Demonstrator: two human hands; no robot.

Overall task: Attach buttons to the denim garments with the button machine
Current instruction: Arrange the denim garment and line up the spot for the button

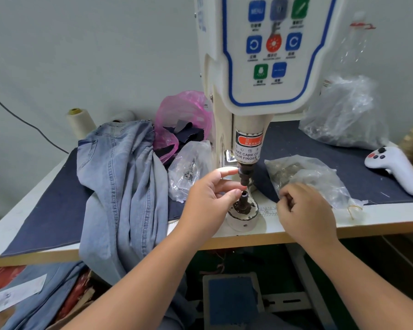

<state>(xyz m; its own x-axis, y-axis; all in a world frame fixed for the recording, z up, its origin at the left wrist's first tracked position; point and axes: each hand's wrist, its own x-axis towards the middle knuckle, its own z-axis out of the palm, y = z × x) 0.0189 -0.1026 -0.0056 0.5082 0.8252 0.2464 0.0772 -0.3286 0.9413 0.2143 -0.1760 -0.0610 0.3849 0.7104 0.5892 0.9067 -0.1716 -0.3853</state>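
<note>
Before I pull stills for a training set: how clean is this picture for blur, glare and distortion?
Head view: even, soft light; wide-angle bend curves the table edge; control panel labels blurred; glare on clear bags; hands, left and right, fairly sharp beside the lower die.

Pink plastic bag [177, 110], white controller [393, 167], thread cone [80, 122].
</note>
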